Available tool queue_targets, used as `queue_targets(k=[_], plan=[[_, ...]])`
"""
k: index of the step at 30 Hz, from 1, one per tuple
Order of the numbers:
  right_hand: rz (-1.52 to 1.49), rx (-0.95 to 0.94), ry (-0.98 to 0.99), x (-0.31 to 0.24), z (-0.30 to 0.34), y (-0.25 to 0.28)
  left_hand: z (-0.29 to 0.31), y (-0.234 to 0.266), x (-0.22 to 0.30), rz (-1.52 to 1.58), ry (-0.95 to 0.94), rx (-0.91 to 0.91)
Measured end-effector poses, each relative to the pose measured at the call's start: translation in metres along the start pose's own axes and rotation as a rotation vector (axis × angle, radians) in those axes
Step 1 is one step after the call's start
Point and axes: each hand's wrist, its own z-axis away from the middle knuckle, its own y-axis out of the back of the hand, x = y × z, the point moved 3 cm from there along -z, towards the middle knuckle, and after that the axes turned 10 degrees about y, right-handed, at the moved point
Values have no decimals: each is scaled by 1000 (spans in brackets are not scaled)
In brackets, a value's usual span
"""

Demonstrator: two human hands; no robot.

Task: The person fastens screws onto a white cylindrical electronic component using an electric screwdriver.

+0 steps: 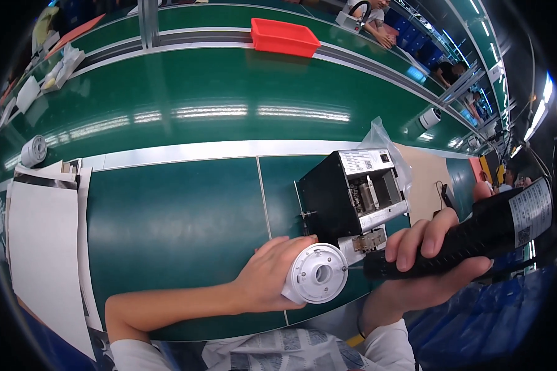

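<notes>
My left hand (pixel 268 272) is closed round a white cylindrical housing (pixel 304 282). Its round face, with a hole in the middle and small screws or screw holes about it, is turned up toward me. In my right hand (pixel 436 260) is a black electric screwdriver (pixel 476 238), gripped round its body and pointing left. The thin bit reaches the right rim of the housing's face; whether it sits in a screw there is too small to tell. Just beyond both hands stands a black screw feeder (pixel 334 198), with small screws inside its open top and a metal outlet at its front.
Stacked white sheets (pixel 46 229) lie at the left of the green bench. Another white cylindrical part (pixel 34 151) rests on the conveyor beyond, and a red tray (pixel 284 38) sits on its far side. Brown cardboard (pixel 427 176) and a clear plastic bag (pixel 380 139) are behind the feeder. A co-worker (pixel 374 25) sits across.
</notes>
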Motion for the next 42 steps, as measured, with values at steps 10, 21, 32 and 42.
queue_targets(k=[10,21,32,42], plan=[[2,-31,1,1,6,0,-1,3,3,-37,-4,23],[-4,-133,46,10,13,-2,-2,4,-3,-9,-1,29],[-232,-152,215,-14,-8,39,-8,-1,1,-125,139,-141],[255,177,107,26,17,92,-7,-2,-3,-75,144,-52]])
